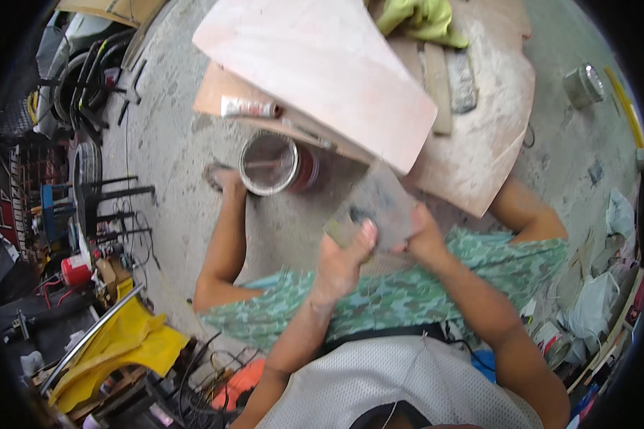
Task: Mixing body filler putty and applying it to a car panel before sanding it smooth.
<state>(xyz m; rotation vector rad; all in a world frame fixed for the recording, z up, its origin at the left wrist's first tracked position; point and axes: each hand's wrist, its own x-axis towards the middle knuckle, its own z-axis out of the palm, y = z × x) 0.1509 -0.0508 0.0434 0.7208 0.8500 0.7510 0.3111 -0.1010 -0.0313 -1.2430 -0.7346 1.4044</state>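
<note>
My left hand (340,262) is closed on the lower left edge of a thin grey rectangular plate (390,200), its thumb lying on top beside a dark smear. My right hand (423,234) grips the same plate by its right edge. The plate hangs tilted above my lap, and its far corner overlaps the near edge of a large pale pink panel (315,71). An uncovered metal can (293,168) stands left of the plate, with something stick-like inside. On a lower board beyond the can lies a white and red tube (250,108).
Right of the panel, a dusty curved panel (486,143) carries a wooden strip (437,89), a grey block (464,82) and a yellow-green cloth (423,20). Another can (585,86) lies at far right. A yellow curved body part (122,343) and tangled clutter fill the lower left.
</note>
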